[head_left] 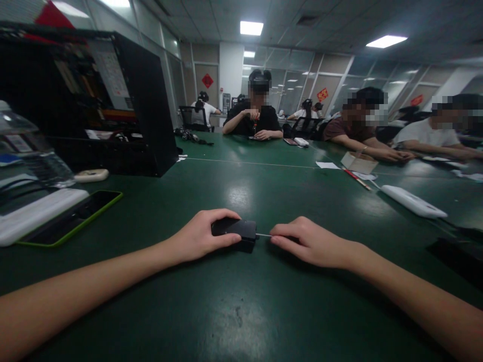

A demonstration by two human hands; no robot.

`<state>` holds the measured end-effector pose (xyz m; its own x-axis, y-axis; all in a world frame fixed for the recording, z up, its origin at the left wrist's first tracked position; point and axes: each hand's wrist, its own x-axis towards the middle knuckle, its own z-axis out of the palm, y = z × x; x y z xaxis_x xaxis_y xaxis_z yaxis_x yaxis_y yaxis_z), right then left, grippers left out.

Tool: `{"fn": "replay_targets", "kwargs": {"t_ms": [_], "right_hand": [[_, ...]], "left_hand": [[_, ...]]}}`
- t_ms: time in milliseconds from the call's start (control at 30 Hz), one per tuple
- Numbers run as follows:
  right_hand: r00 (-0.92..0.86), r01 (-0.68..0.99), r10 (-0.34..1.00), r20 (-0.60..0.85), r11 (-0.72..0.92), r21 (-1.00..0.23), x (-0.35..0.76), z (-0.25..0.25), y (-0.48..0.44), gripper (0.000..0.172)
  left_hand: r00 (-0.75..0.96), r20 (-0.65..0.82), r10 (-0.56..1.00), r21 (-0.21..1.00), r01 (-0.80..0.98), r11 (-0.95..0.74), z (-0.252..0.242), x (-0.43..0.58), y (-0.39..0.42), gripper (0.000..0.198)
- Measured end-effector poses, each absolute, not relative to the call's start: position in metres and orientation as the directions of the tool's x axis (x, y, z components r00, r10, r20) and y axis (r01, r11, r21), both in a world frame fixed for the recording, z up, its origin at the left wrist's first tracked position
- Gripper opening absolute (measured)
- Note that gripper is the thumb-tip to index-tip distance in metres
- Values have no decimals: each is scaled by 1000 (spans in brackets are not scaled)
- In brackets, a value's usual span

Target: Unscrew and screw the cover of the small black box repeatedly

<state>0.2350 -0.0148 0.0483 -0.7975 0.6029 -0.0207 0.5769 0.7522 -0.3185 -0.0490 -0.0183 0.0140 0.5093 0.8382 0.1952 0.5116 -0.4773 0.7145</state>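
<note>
My left hand (202,235) is wrapped round a small black box-shaped device (236,230) that rests on the green table (241,301). My right hand (307,242) is closed in a pinch on a thin silvery pin (263,235), whose tip touches the right end of the black device. The part of the pin inside my fingers is hidden. Both forearms lie low over the table.
A phone in a green case (73,217), a white flat device (33,213) and a water bottle (22,156) lie at left before an open black computer case (113,100). A white flat device (413,201) lies at right. Several people sit at the table's far side.
</note>
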Motion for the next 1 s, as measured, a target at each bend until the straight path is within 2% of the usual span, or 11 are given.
{"fn": "replay_targets", "kwargs": {"t_ms": [67,200,267,333,467,533,700,767,867,933,1000], "right_hand": [[-799,584,601,28,785,-206,236,49,-16,37],[-782,606,579,230,793,67,235,45,-20,29],[-786,601,548,285,786,146,231,40,-22,27],[-799,581,519,303,797,165,227,34,-24,27],[-810,542,503,302,839,55,223,27,-24,29],[-817,530,495,298,847,47,224,28,-23,29],[-816,543,461,350,818,188,227,34,-23,28],[-817,545,436,377,797,260,226,34,-25,28],[-830,534,394,395,766,359,223,32,-26,28],[-841,518,367,398,759,394,222,29,-26,29],[-842,509,361,401,778,369,222,26,-23,30]], "left_hand": [[504,204,839,720,503,-478,14,-49,-19,43],[514,215,830,721,490,-490,13,-48,-20,41],[531,220,818,713,485,-507,13,-47,-21,40],[554,235,799,710,463,-531,12,-46,-23,39],[584,261,768,711,422,-563,12,-45,-24,38],[598,261,758,709,415,-571,12,-46,-23,38],[630,223,744,697,431,-573,17,-61,-15,48],[649,151,746,715,450,-536,19,-70,-12,41],[641,114,759,763,433,-480,19,-76,-10,43],[625,101,774,790,422,-444,17,-75,-11,45],[612,103,785,801,417,-430,14,-72,-13,47]]}}
